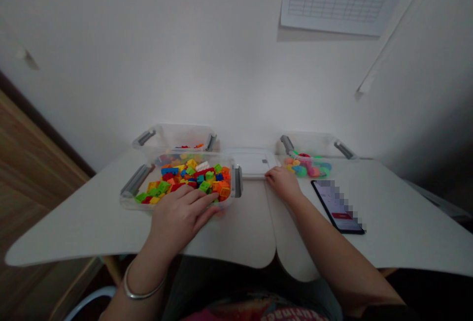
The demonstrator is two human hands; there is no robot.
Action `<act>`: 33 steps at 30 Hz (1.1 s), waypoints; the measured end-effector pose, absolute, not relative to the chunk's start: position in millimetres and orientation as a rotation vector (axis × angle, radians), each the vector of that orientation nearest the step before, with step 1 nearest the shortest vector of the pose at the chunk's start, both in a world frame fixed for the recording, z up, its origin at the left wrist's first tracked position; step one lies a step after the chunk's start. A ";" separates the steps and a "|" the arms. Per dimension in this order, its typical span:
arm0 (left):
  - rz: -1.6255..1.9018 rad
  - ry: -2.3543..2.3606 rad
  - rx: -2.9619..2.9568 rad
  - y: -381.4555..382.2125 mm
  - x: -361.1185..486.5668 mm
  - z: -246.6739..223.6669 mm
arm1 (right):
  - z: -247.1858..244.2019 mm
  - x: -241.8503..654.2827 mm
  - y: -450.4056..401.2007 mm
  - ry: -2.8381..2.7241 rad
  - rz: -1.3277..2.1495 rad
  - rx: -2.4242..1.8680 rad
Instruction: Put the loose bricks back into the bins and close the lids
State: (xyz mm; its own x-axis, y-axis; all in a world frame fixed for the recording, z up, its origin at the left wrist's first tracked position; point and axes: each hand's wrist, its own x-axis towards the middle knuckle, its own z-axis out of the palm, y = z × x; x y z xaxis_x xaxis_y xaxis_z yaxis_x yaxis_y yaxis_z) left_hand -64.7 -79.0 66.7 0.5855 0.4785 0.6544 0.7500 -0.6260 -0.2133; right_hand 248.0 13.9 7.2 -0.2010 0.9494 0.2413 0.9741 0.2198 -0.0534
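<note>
My left hand [185,212] lies over the near rim of a clear bin [131,202] with grey handles, its fingers spread a little and reaching to the colourful toy bricks [188,180] inside. Nothing shows in its grip, and its fingertips are partly among the bricks. My right hand [283,180] rests at the near right corner of a flat white lidded box or tray [247,163]. Its fingers are bent together at that edge; whether they hold it is too small to tell.
A second clear bin [177,134] with a few bricks stands behind the first. On the right, another clear bin [314,141] holds colourful rounded toys [314,169]. A phone [336,208] lies beside my right forearm. Two white tables [247,237] meet at a seam.
</note>
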 end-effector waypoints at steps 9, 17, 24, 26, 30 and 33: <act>-0.852 -0.937 -2.277 -76.8 -62.2 61.3 | 10.6 248.1 21.9 -2.315 -0.262 -1.885; -0.875 -0.926 -2.283 -74.7 -63.0 60.0 | 6.3 240.9 24.2 -2.400 -0.369 -1.879; -0.872 -0.917 -2.268 -74.6 -64.6 59.1 | 14.7 244.6 28.8 -2.387 -0.433 -1.800; -0.876 -0.906 -2.272 -74.2 -64.8 59.6 | 11.9 247.5 30.1 -2.347 -0.445 -1.735; -0.888 -0.898 -2.283 -73.9 -64.6 60.6 | -0.8 254.2 34.5 -2.195 -0.359 -1.540; -0.895 -0.915 -2.287 -74.3 -64.2 60.3 | -8.4 257.6 40.1 -1.990 -0.190 -1.420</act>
State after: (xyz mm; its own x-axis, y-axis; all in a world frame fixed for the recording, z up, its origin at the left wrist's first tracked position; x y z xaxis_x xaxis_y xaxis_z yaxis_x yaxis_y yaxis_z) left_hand -64.2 -74.3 60.3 0.5545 0.3989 0.7303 0.7389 -0.6397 -0.2117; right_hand 257.6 40.1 -8.4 -0.1775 0.7835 0.5955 0.8821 0.3950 -0.2567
